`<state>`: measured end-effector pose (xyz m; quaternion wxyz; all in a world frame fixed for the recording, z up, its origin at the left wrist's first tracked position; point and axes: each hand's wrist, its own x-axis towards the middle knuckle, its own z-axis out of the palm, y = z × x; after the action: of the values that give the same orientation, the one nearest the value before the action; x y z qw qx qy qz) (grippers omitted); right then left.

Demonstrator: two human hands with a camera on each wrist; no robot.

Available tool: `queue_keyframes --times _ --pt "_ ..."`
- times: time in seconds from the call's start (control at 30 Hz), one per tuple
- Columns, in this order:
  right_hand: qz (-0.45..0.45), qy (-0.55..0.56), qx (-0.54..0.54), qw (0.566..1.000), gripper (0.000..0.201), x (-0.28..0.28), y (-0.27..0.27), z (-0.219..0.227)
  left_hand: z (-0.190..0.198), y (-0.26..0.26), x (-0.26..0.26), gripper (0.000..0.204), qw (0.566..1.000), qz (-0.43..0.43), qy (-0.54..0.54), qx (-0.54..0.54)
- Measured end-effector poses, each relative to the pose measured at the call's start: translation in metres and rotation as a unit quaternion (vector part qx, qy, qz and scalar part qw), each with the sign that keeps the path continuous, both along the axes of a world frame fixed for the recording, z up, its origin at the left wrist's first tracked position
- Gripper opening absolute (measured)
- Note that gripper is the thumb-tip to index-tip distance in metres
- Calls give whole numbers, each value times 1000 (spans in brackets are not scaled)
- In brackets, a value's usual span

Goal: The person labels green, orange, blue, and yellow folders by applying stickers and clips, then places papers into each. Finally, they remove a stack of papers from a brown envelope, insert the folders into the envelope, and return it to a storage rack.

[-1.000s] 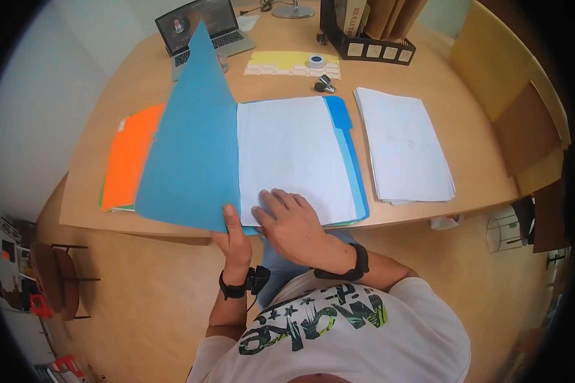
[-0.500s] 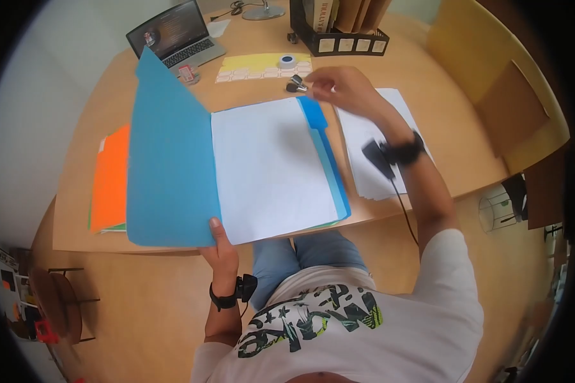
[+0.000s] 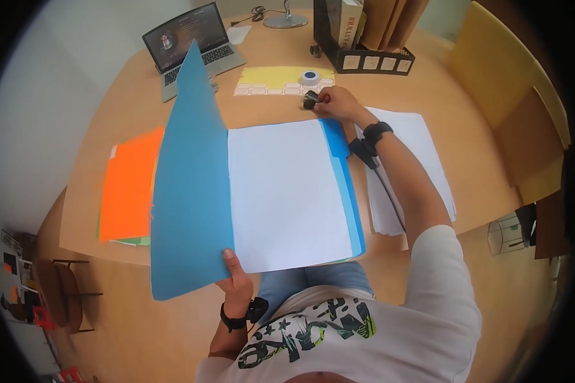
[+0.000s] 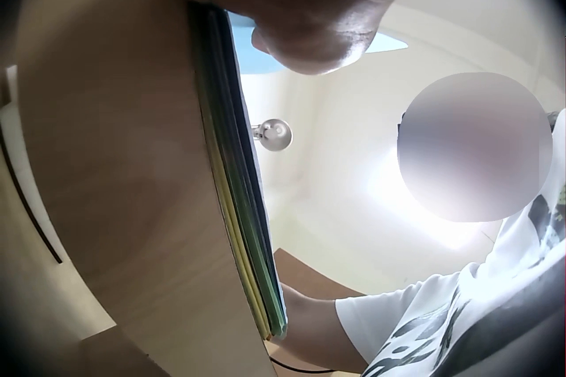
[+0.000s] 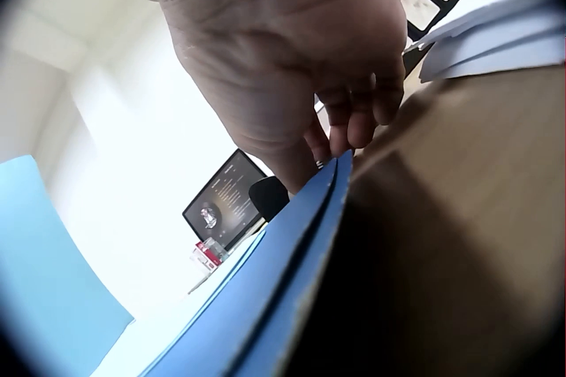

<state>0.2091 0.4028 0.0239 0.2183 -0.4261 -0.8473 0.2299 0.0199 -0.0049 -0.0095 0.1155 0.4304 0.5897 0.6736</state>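
Observation:
A blue file folder (image 3: 188, 210) lies open at the table's front edge, its left cover raised and white paper (image 3: 287, 198) on its right side. My left hand (image 3: 237, 284) grips its lower edge near the fold, thumb on top and fingers hidden underneath. In the left wrist view more folders (image 4: 239, 209) with green and yellow edges show stacked beneath it. Beyond the folder's top right corner, my right hand (image 3: 340, 104) pinches a black binder clip (image 3: 310, 100) with silver handles. The right wrist view shows that clip (image 5: 268, 198) partly hidden behind the blue folder.
An orange folder (image 3: 131, 188) lies left, partly under the raised cover. White papers (image 3: 421, 153) are stacked right, under my forearm. Farther back are a laptop (image 3: 188, 41), yellow label sheet (image 3: 262, 76), round white object (image 3: 310, 77), lamp base (image 3: 285, 22) and black file holder (image 3: 377, 62).
My right hand has left the paper, moved forward and to the right, and taken hold of the binder clip. My left hand keeps its grip on the folder.

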Motion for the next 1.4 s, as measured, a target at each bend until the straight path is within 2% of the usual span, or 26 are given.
queue_keyframes --times 0.07,0.1,0.2,0.3,0.43,0.7,0.8,0.87,1.07,1.2,1.3,1.4 --pt "17 22 -9 1000 27 0 6 5 -1 2 3 37 1000 2 -11 19" --pt "7 73 -109 991 21 -2 6 11 -2 2 3 37 999 2 -16 29" --pt "88 111 -224 964 21 -9 -1 44 -14 -1 0 38 998 60 -6 7" --pt "144 75 -190 968 26 -36 -13 70 -4 -1 7 41 999 9 -33 35" --pt "205 47 -176 962 27 -78 -13 79 -11 -4 5 47 998 27 -57 12" --pt "244 14 -325 914 18 -129 -7 68 -8 -6 7 48 998 13 -56 1" --pt "270 6 -362 892 13 -136 -10 65 -25 -6 2 48 997 61 -35 19" --pt "290 -1 -392 873 12 -139 -6 62 -22 -6 3 48 997 59 -36 15" --pt "309 3 -396 865 12 -141 -6 54 -23 -9 1 47 998 60 -21 -5" --pt "254 8 -317 914 25 -125 -9 57 -19 -4 3 45 998 55 -28 26" --pt "178 36 -268 946 32 -77 6 62 -23 -4 3 44 998 52 -18 20" --pt "101 32 -237 966 33 -24 17 56 -7 -7 5 44 1000 0 -7 -26"
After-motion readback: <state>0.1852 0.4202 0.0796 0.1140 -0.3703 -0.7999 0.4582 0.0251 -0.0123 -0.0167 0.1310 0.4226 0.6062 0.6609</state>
